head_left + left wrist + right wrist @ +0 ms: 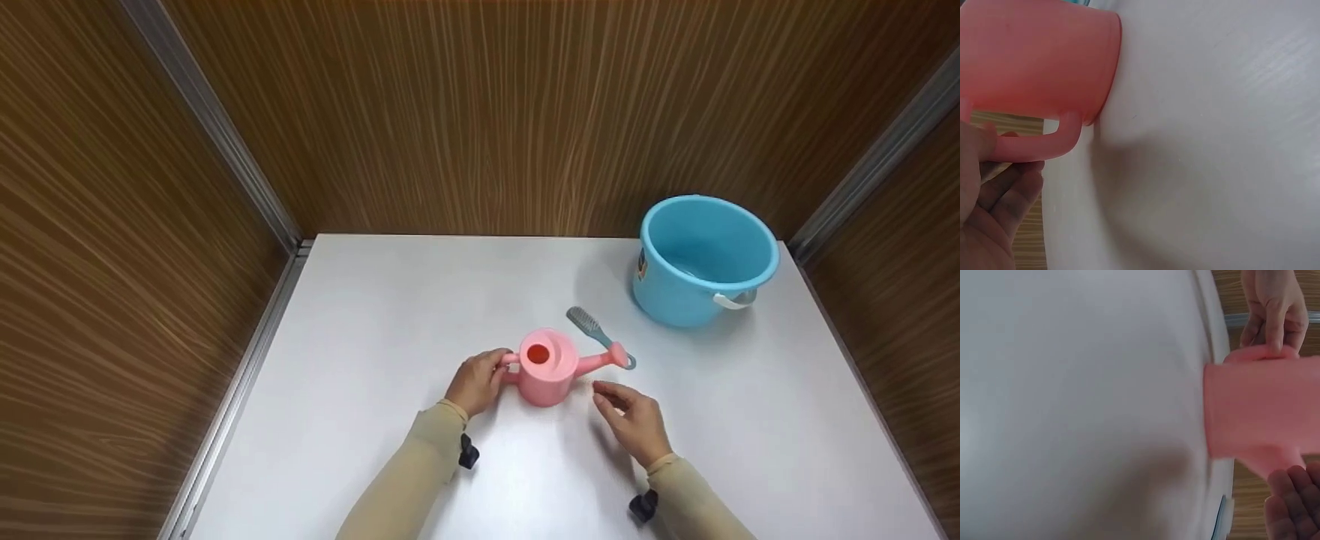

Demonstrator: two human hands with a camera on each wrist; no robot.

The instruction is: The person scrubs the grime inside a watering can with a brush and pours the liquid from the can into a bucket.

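A pink watering can (546, 382) is upright at the middle of the white table, its spout to the right. Whether its base touches the tabletop I cannot tell. My left hand (477, 382) grips the can's handle (1039, 147), fingers curled round it. Just below the spout (596, 364) is my right hand (636, 424), holding nothing, its fingers loosely bent. In the right wrist view the fingertips (1296, 473) appear close to the spout; contact is unclear. Behind the spout lies a grey-blue brush (589, 324) with bristles up, its handle partly covered by the spout.
A light-blue bucket (679, 296) with a white handle grip (731, 301) stands at the table's back right. Wood-grain panels (465, 112) rise behind and on both sides of the white table (390, 300). Metal strips (225, 127) run along the corners.
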